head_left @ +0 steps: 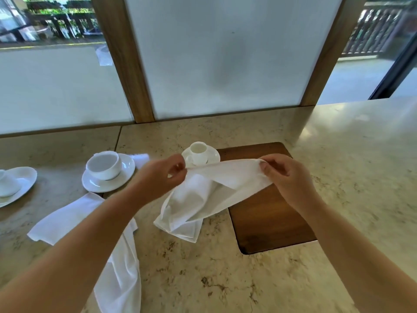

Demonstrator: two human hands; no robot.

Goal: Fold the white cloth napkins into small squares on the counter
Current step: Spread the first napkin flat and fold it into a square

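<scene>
Both the left hand (168, 175) and right hand (285, 175) pinch a limp white napkin (203, 195) with curled fingers, stretching its top edge above the veined stone counter (225, 267).

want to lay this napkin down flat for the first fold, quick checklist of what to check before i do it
1. Left hand pinches the held napkin at its top edge: ok.
2. Right hand pinches the other end: ok.
3. Top edge stretched between both hands: ok.
4. Napkin hanging flat: not ok, lower part bunched and folded on the counter.
5. Small cup and saucer clear of the cloth: cannot tell, right behind it.
6. Second napkin out of the way: ok, lies to the left, crumpled.
</scene>
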